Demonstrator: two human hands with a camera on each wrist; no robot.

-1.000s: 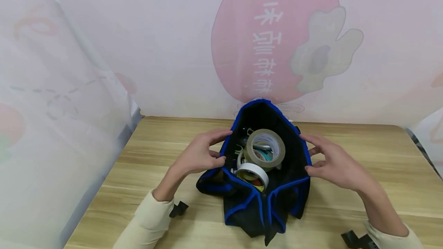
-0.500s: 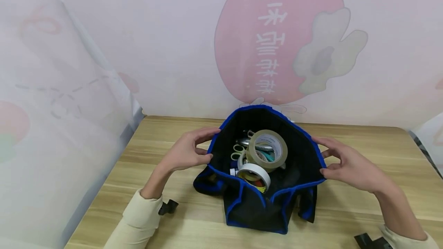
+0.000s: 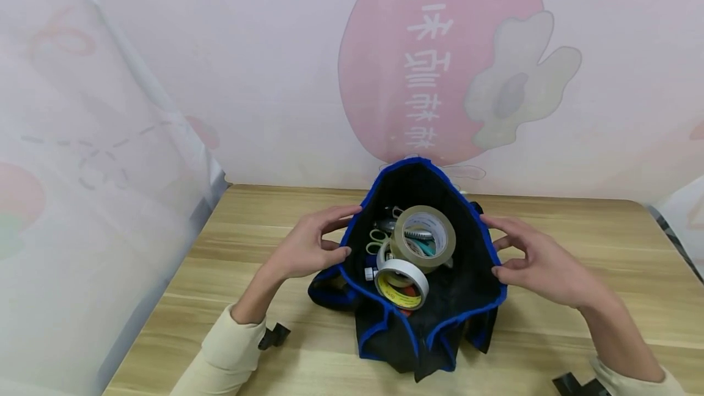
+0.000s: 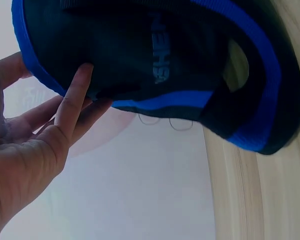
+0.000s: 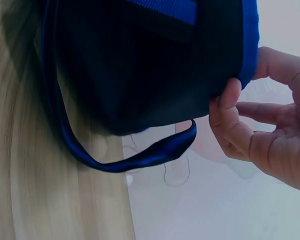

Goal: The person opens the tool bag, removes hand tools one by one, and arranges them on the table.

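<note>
I watch the left hand (image 3: 310,242) pinch the bag (image 3: 398,347), which gapes mid-desk (image 3: 231,249); inside, scissors (image 3: 379,241) sit left, white tape (image 3: 422,283) near, brown tape (image 3: 451,238) farther right; my right hand (image 3: 536,261) pinches its right rim (image 3: 489,248).

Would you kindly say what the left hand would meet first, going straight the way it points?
The black bag: the left hand grips its blue rim; beyond, depth is unclear.

Black bag (image 3: 398,347), blue trim (image 3: 420,160), tan tape roll (image 3: 400,249), white tape roll (image 3: 406,266) yellow inside at the bag's seven o'clock, pale-green scissor handles (image 3: 376,241) at its nine, my sleeves (image 3: 220,347) cream, table (image 3: 555,225) streaked wood-tan, pink disc (image 3: 379,72) noted at twelve.
</note>
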